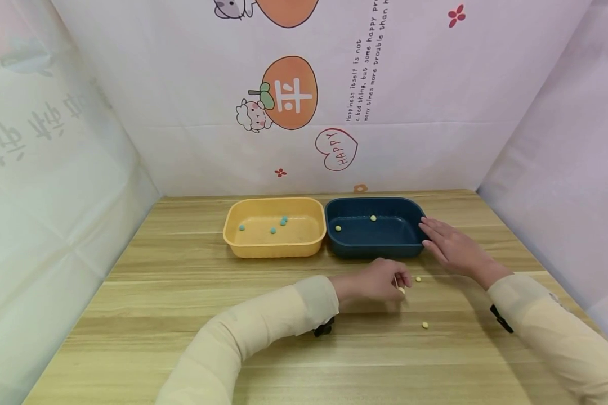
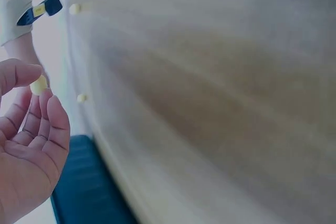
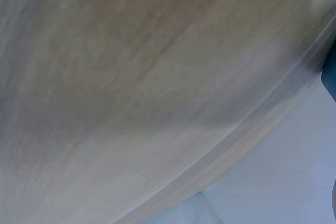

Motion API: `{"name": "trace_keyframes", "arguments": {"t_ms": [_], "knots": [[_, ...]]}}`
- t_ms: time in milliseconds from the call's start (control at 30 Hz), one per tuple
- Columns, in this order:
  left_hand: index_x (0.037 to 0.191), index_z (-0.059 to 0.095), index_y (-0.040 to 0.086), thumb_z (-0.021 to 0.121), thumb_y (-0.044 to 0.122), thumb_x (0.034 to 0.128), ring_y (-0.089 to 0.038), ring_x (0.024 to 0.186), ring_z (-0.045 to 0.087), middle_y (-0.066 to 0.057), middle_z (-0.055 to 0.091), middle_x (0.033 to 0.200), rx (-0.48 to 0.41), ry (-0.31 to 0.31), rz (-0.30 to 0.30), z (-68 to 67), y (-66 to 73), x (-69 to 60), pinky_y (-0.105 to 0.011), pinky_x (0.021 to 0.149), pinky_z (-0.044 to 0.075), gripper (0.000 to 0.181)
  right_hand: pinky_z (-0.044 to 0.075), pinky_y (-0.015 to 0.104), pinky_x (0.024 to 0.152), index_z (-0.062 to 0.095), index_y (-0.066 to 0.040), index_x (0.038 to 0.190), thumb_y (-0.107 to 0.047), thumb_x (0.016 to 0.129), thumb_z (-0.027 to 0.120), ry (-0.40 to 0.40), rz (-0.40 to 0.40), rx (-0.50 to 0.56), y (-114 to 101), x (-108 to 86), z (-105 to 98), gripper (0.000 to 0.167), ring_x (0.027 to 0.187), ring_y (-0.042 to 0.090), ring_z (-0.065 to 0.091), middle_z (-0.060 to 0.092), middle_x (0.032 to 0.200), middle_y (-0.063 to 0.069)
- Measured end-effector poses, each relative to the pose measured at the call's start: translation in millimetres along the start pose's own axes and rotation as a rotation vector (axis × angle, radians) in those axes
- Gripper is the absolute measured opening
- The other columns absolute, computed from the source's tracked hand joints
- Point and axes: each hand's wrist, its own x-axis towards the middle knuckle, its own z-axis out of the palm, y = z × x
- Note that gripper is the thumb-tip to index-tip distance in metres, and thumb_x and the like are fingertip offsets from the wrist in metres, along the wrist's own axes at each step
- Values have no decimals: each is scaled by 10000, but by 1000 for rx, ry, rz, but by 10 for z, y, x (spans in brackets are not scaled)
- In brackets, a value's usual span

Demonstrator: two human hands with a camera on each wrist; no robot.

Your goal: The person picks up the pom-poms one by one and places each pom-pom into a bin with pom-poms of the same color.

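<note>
My left hand (image 1: 380, 279) pinches a small pale-yellow ball (image 2: 39, 85) between thumb and fingertips, over the table in front of the dark blue tray (image 1: 377, 251). Straight fingers of my right hand (image 1: 453, 247) touch that tray's right end. Inside the tray lie two yellow balls, one near the middle (image 1: 373, 218) and one at the left (image 1: 338, 228). Two more are loose on the table: one just right of my left hand (image 1: 418, 279), another closer to me (image 1: 425, 325). The right wrist view shows mostly blurred table and a bit of the tray (image 3: 329, 72).
Against the blue tray's left side stands a yellow tray (image 1: 276, 249) with several small blue balls (image 1: 273, 230) in it. Both sit on a wood-grain table (image 1: 182, 315). Printed white cloth (image 1: 410, 140) encloses the table at the back and sides.
</note>
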Motion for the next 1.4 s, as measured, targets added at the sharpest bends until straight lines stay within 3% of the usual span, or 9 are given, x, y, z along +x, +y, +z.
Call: {"name": "trace_keyframes", "arguments": {"t_ms": [400, 600, 800, 1033, 1400], "knots": [[1000, 648, 90, 709, 70, 871, -39, 781, 550, 77, 598, 863, -83, 175, -10, -422, 45, -18, -109, 708, 462, 145, 287, 459, 1118, 495, 118, 1342, -206, 1012, 514, -7, 8, 4, -13, 8, -23, 464, 1277, 463, 416, 448, 1398, 303], [994, 646, 58, 723, 67, 867, -81, 777, 549, 42, 597, 869, -121, 326, -25, -652, -34, 8, -129, 699, 472, 148, 248, 430, 1141, 492, 119, 1344, -203, 1008, 517, -14, 11, 9, -14, 10, -23, 466, 1284, 463, 412, 443, 1405, 302], [994, 642, 53, 715, 64, 876, -110, 781, 550, 37, 594, 880, -169, 443, -85, -820, -143, 60, -165, 694, 476, 140, 236, 417, 1148, 479, 124, 1354, -206, 1013, 508, -22, 10, 0, -19, 5, -23, 475, 1293, 456, 404, 432, 1412, 303], [957, 633, 111, 717, 87, 876, -122, 796, 545, 31, 589, 885, -150, 486, -148, -898, -275, 140, -191, 693, 469, 120, 214, 393, 1157, 478, 135, 1347, -203, 1014, 506, -11, -2, -8, -13, -6, -11, 475, 1287, 458, 406, 435, 1404, 313], [1067, 650, 7, 696, 93, 893, -153, 810, 538, 9, 584, 886, -132, 505, -254, -904, -434, 271, -220, 700, 467, 199, 237, 423, 1146, 471, 127, 1358, -208, 1013, 506, -24, 7, -5, 6, -3, -4, 482, 1301, 455, 394, 424, 1418, 306]]}}
